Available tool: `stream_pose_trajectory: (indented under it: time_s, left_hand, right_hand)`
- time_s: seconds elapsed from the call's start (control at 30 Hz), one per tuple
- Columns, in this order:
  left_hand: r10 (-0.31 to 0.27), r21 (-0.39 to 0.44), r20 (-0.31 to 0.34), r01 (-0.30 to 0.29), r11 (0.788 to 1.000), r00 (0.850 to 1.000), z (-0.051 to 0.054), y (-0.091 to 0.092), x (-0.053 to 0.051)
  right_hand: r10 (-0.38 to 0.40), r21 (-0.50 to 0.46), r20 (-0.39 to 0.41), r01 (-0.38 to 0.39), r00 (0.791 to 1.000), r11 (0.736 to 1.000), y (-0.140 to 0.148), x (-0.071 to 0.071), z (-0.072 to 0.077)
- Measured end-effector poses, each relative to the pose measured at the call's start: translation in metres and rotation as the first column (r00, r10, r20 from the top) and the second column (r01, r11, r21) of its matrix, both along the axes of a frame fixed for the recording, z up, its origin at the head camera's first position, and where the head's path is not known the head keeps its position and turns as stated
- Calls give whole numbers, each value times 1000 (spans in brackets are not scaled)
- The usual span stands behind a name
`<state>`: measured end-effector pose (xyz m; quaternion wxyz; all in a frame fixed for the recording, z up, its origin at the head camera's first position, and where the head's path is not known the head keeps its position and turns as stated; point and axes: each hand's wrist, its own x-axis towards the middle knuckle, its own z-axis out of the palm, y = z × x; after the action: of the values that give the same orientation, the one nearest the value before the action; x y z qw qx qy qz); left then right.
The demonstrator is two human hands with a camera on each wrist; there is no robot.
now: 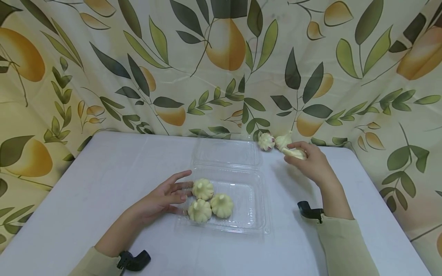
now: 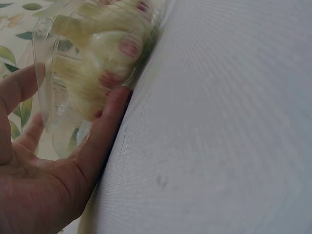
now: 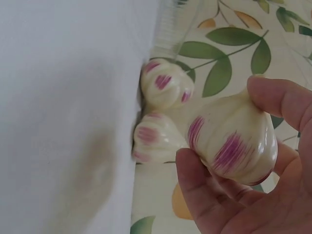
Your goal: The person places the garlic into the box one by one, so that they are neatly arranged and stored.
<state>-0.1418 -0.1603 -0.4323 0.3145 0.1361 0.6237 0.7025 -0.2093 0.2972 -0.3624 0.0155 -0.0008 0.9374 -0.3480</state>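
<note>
Three pale garlic bulbs (image 1: pixel 222 206) sit together in the left part of a clear plastic container (image 1: pixel 250 199). My left hand (image 1: pixel 157 201) rests against the container's left wall with fingers spread; in the left wrist view its fingers (image 2: pixel 109 109) touch the clear wall (image 2: pixel 46 92). At the back right, my right hand (image 1: pixel 312 163) pinches a garlic bulb (image 3: pixel 234 136) with purple marks between thumb and fingers. Two more bulbs (image 1: pixel 266 142) (image 3: pixel 165 84) lie beside it at the table's back edge.
The container's clear lid (image 1: pixel 226 152) lies folded back toward the rear edge of the white table (image 1: pixel 138 161). Behind the table hangs a cloth (image 1: pixel 193 88) printed with leaves and orange fruit. Black wrist cameras (image 1: pixel 309 211) are worn on both arms.
</note>
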Motion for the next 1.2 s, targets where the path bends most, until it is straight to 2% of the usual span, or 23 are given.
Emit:
stream_pose_trajectory:
  time_s: [0.17, 0.27, 0.77, 1.2]
  left_hand:
    - [-5, 0, -2, 5, 1000, 1000, 0, 0, 0]
    - [-2, -1, -1, 2, 1000, 1000, 0, 0, 0]
    - [-3, 7, 6, 3, 1000, 1000, 1, 0, 0]
    - [2, -4, 7, -2, 1000, 1000, 1, 1, 0]
  right_hand:
    - [9, -107, -13, -10, 1000, 994, -5, 4, 5]
    - [16, -141, -21, -19, 1000, 990, -9, 6, 7]
    - [73, -195, -46, -81, 996, 977, -23, 9, 10]
    - [153, -265, -76, -167, 985, 950, -33, 13, 18]
